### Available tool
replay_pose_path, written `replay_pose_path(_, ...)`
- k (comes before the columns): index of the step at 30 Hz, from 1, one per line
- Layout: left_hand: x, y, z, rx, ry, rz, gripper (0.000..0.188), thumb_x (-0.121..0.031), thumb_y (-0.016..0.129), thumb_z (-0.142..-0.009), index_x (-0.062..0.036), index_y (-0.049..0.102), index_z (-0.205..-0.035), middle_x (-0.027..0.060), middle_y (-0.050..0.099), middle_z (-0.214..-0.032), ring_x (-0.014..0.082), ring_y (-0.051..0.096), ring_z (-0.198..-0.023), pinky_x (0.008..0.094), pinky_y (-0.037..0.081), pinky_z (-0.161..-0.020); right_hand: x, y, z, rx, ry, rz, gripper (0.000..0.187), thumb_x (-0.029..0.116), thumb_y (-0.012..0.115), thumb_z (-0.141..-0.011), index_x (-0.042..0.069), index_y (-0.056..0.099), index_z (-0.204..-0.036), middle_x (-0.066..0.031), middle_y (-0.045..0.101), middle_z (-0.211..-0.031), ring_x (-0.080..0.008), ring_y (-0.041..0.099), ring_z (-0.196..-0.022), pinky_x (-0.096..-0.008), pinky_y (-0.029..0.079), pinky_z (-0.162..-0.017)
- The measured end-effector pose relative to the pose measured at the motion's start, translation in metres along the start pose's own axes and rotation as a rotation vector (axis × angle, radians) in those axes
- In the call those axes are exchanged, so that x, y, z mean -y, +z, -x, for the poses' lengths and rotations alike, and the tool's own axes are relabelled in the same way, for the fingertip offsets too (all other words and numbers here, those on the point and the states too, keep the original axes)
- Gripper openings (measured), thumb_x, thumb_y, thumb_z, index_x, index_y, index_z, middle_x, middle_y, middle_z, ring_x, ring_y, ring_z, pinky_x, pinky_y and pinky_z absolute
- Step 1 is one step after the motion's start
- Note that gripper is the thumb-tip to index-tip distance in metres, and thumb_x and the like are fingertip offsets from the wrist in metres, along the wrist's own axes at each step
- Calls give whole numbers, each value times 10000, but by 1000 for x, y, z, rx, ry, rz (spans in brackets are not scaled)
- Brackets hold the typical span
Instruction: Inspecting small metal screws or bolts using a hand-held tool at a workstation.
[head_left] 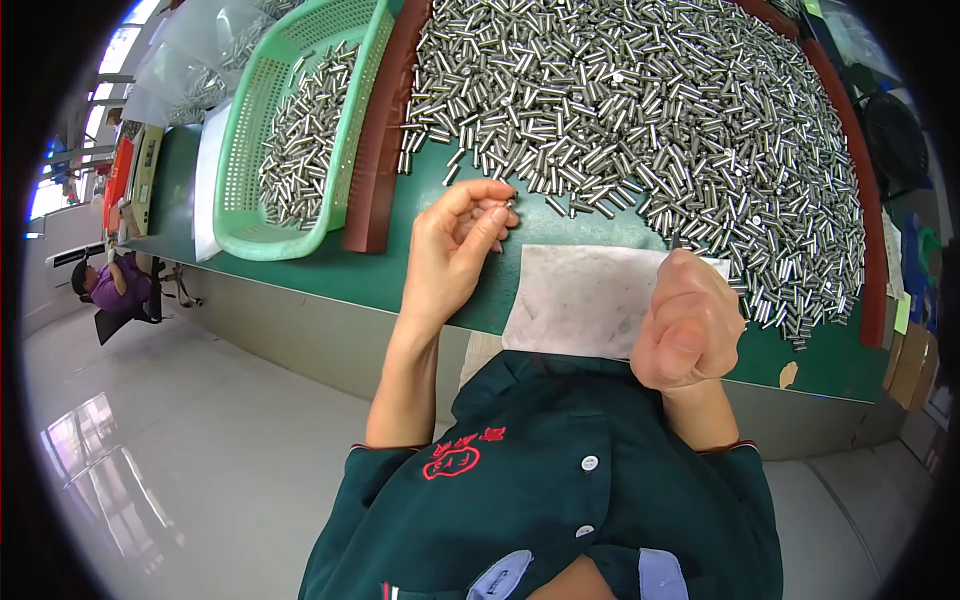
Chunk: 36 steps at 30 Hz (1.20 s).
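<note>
A wide heap of short shiny metal pins [640, 90] covers much of the green tabletop [435, 180]. My left hand [450, 250] is closed at the heap's near left edge. A small bit of a metal pin shows between its thumb and fingertips. A white cloth [575, 300], faintly smudged, lies flat at the near edge between my hands. My right hand [690, 325] is curled shut above the cloth's right end, close to the pins. A dark tip shows just beyond its fingers, but what it holds, if anything, cannot be made out.
Dark red bars [376, 170] border the heap at left and right. Left of it stands a pale green perforated basket [232, 170] with more pins inside. A black fan [890, 135] is at the far right. A person in purple [118, 283] sits in the left background.
</note>
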<state>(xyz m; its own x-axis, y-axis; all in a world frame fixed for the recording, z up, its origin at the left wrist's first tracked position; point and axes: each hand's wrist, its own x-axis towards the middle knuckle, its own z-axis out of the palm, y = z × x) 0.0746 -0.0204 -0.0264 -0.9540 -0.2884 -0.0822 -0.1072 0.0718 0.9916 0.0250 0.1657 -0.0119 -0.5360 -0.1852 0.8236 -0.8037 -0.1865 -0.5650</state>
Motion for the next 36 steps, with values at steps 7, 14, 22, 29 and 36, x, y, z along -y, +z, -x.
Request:
replay_pose_path(7,0,0,0,18,-15,-15,153,-37,475,-846,44,576,-927,48,589,-746,63,511,-624,186,440,-567,1,-1,0,6,12,-1,249,83,482,-749,13,382,-532,-52,351,-463,-154,297,-361,-263,203,-344)
replay_pose_path(14,0,2,-2,5,-17,-11,168,-43,445,-862,47,574,-921,49,583,-737,63,508,-620,188,441,-564,0,-1,0,11,11,14,248,80,476,-749,15,378,-531,-54,352,-465,-155,298,-362,-265,205,-343)
replay_pose_path(22,-6,-13,-6,72,-220,534,236,-131,482,-859,65,533,-979,118,610,-784,94,553,-614,199,451,-553,1,6,-5,-16,-17,26,339,128,385,-849,25,320,-533,-35,311,-438,-110,248,-364,-248,153,-349)
replay_pose_path(29,-5,-18,-8,92,-271,633,294,-175,477,-861,64,511,-1028,156,619,-848,122,589,-662,216,487,-610,1,7,-5,2,-10,48,332,133,382,-849,25,314,-542,-32,307,-443,-102,243,-371,-243,153,-350)
replay_pose_path(36,-10,-15,-6,3,-296,648,205,-142,459,-849,23,528,-948,125,609,-813,107,554,-610,213,462,-589,1,2,-2,19,29,11,253,85,466,-750,13,366,-528,-55,344,-460,-155,297,-363,-264,206,-347)
